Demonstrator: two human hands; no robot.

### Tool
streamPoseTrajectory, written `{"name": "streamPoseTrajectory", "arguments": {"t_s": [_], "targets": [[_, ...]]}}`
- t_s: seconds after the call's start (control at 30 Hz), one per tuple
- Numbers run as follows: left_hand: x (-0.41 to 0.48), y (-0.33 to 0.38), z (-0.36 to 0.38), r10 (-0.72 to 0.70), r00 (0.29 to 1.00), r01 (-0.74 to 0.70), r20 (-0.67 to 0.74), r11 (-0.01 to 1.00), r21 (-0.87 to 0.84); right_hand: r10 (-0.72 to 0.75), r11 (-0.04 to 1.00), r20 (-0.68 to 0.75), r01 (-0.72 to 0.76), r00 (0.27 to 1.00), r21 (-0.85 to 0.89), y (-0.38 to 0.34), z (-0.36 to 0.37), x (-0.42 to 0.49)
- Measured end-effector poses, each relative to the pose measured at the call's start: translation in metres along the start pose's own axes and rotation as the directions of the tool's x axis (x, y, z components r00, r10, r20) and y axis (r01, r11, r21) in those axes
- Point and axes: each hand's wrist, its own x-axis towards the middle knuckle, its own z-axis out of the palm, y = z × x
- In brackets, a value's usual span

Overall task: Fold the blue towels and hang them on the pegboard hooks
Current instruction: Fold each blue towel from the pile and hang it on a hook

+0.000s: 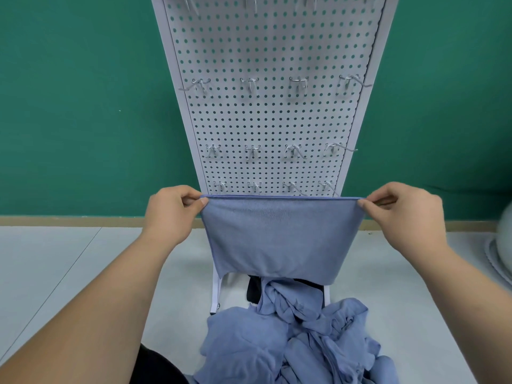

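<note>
Hooks (250,85) on the pegboard (266,126) carry nothing yet. My left hand (169,214) and right hand (404,214) pinch one folded towel (279,239) at its top corners; I see the pile (299,342) waiting below.

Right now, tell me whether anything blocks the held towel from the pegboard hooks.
Nothing visible does. The left hand and right hand pinch the towel by its top corners before the pegboard; the hooks are bare; the towel pile lies below.
</note>
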Motion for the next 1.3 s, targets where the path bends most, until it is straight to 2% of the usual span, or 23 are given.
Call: {"name": "streamPoseTrajectory", "arguments": {"t_s": [0.07, 0.17, 0.2, 0.27, 0.3, 0.33, 0.37, 0.4, 0.47, 0.57, 0.67, 0.73, 0.87, 0.97, 1.13, 1.3], "targets": [[0.000, 0.003, 0.002, 0.000, 1.000, 0.000, 0.000, 1.000, -0.008, -0.049, 0.999, -0.018, 0.049, 0.999, -0.020, 0.003, 0.002, 0.000], [-0.001, 0.008, 0.004, 0.051, 0.999, -0.050, -0.009, 0.998, 0.027, -0.139, 0.970, -0.011, 0.134, 0.990, -0.203, 0.010, 0.011, 0.002], [-0.001, 0.010, 0.004, 0.072, 0.997, -0.072, -0.018, 0.997, 0.004, -0.130, 0.971, -0.010, 0.125, 0.991, -0.202, 0.009, 0.013, 0.001], [-0.002, 0.016, 0.004, 0.034, 0.999, -0.038, -0.021, 0.979, -0.203, -0.014, 1.000, 0.004, 0.014, 1.000, -0.023, 0.005, 0.014, 0.001], [-0.002, 0.019, 0.003, -0.023, 1.000, 0.021, -0.002, 0.936, -0.352, 0.098, 0.980, 0.029, -0.101, 0.995, 0.169, 0.001, 0.014, 0.001], [-0.003, 0.022, 0.003, -0.083, 0.996, 0.085, 0.026, 0.872, -0.483, 0.212, 0.894, 0.085, -0.228, 0.974, 0.387, -0.002, 0.013, 0.001], [-0.004, 0.026, 0.003, -0.135, 0.989, 0.140, 0.052, 0.804, -0.578, 0.296, 0.759, 0.145, -0.325, 0.944, 0.564, -0.006, 0.012, 0.002], [-0.005, 0.030, 0.003, -0.182, 0.980, 0.188, 0.076, 0.745, -0.640, 0.348, 0.629, 0.197, -0.384, 0.917, 0.676, -0.010, 0.010, 0.002], [-0.007, 0.037, 0.004, -0.264, 0.956, 0.272, 0.126, 0.643, -0.716, 0.390, 0.462, 0.251, -0.424, 0.886, 0.779, -0.015, 0.008, 0.002], [-0.011, 0.044, 0.011, -0.359, 0.918, 0.358, 0.168, 0.567, -0.742, 0.430, 0.352, 0.296, -0.460, 0.853, 0.815, -0.020, 0.011, -0.002], [-0.019, 0.047, 0.023, -0.396, 0.904, 0.397, 0.160, 0.638, -0.660, 0.465, 0.340, 0.340, -0.520, 0.817, 0.784, -0.022, 0.021, -0.010], [-0.028, 0.052, 0.032, -0.359, 0.911, 0.405, 0.205, 0.676, -0.616, 0.461, 0.370, 0.363, -0.547, 0.810, 0.751, -0.027, 0.028, -0.016], [-0.052, 0.077, 0.044, -0.192, 0.900, 0.410, 0.392, 0.679, -0.609, 0.347, 0.461, 0.393, -0.520, 0.852, 0.719, -0.048, 0.040, -0.034], [-0.066, 0.092, 0.053, -0.113, 0.884, 0.405, 0.454, 0.671, -0.621, 0.221, 0.515, 0.422, -0.472, 0.879, 0.715, -0.065, 0.044, -0.048], [-0.079, 0.102, 0.067, -0.081, 0.902, 0.363, 0.425, 0.676, -0.642, 0.090, 0.633, 0.390, -0.355, 0.916, 0.688, -0.078, 0.049, -0.063], [-0.085, 0.105, 0.071, -0.095, 0.935, 0.302, 0.341, 0.718, -0.627, 0.070, 0.683, 0.363, -0.311, 0.929, 0.661, -0.078, 0.051, -0.068]]}}
